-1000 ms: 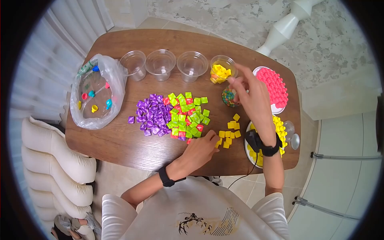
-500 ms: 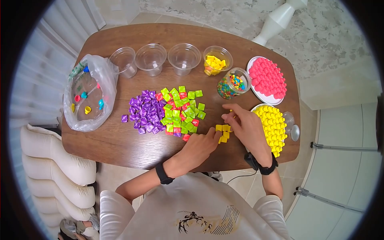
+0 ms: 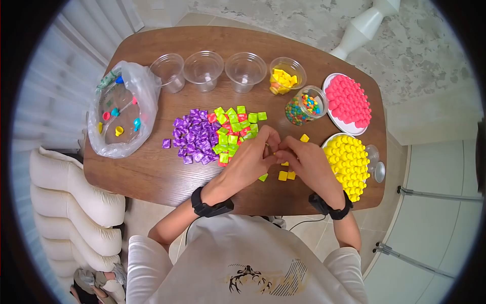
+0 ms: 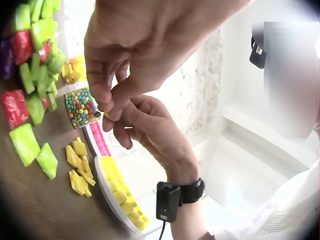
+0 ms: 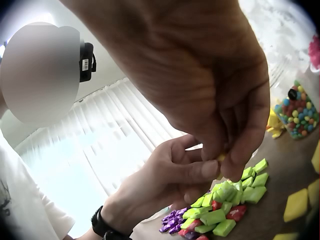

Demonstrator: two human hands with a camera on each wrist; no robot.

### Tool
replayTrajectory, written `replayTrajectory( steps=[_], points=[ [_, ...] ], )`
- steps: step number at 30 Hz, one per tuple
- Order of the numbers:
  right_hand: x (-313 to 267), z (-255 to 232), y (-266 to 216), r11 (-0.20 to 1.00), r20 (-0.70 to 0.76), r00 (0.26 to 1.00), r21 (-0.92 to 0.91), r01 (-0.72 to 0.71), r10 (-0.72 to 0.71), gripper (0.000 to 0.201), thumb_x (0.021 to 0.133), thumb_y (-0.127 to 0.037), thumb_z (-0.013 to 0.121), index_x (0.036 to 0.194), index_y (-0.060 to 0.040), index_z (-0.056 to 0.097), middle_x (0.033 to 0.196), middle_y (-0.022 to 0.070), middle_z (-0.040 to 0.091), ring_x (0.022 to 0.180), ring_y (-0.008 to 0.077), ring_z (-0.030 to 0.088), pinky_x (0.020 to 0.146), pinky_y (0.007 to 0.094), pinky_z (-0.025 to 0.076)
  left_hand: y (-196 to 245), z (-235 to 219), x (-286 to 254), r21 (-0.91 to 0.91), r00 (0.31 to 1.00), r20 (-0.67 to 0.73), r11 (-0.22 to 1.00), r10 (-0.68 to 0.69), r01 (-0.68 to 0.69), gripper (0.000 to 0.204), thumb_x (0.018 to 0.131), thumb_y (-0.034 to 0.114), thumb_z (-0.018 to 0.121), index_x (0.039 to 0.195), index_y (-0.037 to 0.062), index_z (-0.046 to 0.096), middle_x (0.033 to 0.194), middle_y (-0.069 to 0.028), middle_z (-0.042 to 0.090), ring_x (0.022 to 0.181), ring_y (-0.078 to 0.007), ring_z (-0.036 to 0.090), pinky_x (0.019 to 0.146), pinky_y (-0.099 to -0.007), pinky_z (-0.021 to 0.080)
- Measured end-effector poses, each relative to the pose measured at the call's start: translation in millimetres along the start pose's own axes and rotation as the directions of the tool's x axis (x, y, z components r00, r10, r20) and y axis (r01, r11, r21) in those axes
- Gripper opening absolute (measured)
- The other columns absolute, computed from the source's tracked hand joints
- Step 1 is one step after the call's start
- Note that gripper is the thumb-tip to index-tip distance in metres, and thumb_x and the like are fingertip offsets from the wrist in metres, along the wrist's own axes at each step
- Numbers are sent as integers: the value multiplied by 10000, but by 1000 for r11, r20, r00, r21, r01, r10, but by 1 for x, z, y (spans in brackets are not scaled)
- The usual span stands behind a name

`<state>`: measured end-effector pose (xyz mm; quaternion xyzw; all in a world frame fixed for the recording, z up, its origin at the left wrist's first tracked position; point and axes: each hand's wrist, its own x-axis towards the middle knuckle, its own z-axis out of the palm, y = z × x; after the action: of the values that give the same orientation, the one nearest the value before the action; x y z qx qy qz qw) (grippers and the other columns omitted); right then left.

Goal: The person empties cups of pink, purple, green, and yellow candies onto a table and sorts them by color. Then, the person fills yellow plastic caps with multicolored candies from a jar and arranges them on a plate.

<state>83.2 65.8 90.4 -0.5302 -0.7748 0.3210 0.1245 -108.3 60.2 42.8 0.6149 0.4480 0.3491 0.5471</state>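
Observation:
My left hand [image 3: 253, 154] and right hand [image 3: 314, 164] meet above the table, fingertips together. Thumbs and fingers of both pinch a small yellow wrapped candy [image 5: 221, 158], mostly hidden; only a sliver shows in the wrist views. Below the hands lie several loose yellow square candies [image 3: 283, 176]. Beside the left hand spreads a pile of green candies [image 3: 224, 158] mixed with red ones, partly covered by that hand, and purple candies [image 3: 195, 137] lie further left. A clear cup of yellow candies [image 3: 283, 80] stands beyond the hands.
A jar of colourful round candies [image 3: 299, 109] stands beyond the right hand. White plates hold pink pieces [image 3: 348, 100] and yellow pieces [image 3: 346, 164] at the right. Three clear cups [image 3: 204, 71] line the back. An open plastic bag [image 3: 147, 101] with small coloured pieces sits at the left.
My right hand has come back from the cup and jar, down over the yellow candies. My left hand has lifted from the table to meet it, and both now pinch a yellow candy.

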Motion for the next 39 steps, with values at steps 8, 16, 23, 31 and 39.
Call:
replayTrajectory(
  steps=[8,16,23,31,39],
  points=[
    [58,-51,-19,997,-222,974,71,-36,51,214,990,-241,683,1059,-38,688,750,126,719,669,310,711,593,434,511,-7,-3,3,23,995,-104,1000,-7,9,330,903,-15,748,1182,28,577,999,-70,701,704,-131,641,610,-304,498],
    [49,-51,-15,999,-329,944,38,-15,27,325,995,-257,701,1209,-14,670,755,119,714,600,231,699,571,380,503,-29,41,-4,540,914,261,738,310,-404,263,899,148,754,1077,30,601,1062,-105,575,815,-267,704,631,-400,532],
    [4,-31,7,995,-231,968,47,-89,97,297,957,-221,746,1176,-26,699,800,109,734,648,246,700,596,376,518,-35,50,-6,670,877,360,567,318,-480,251,852,108,738,1022,6,583,1051,-124,533,778,-246,691,557,-393,499],
    [-19,-12,15,995,-159,982,-13,-103,99,266,966,-254,725,1148,-62,703,827,97,751,684,261,703,616,387,529,-28,54,-10,721,884,392,511,257,-468,300,795,61,715,1063,-20,606,1053,-124,585,768,-230,688,557,-357,509],
    [-17,-7,24,993,-135,984,12,-115,115,238,976,-200,716,1158,-49,697,836,92,751,681,214,721,619,343,533,-38,42,3,669,847,386,522,365,-530,198,853,66,689,1036,3,646,952,-98,657,808,-256,713,620,-361,555]
  ],
)
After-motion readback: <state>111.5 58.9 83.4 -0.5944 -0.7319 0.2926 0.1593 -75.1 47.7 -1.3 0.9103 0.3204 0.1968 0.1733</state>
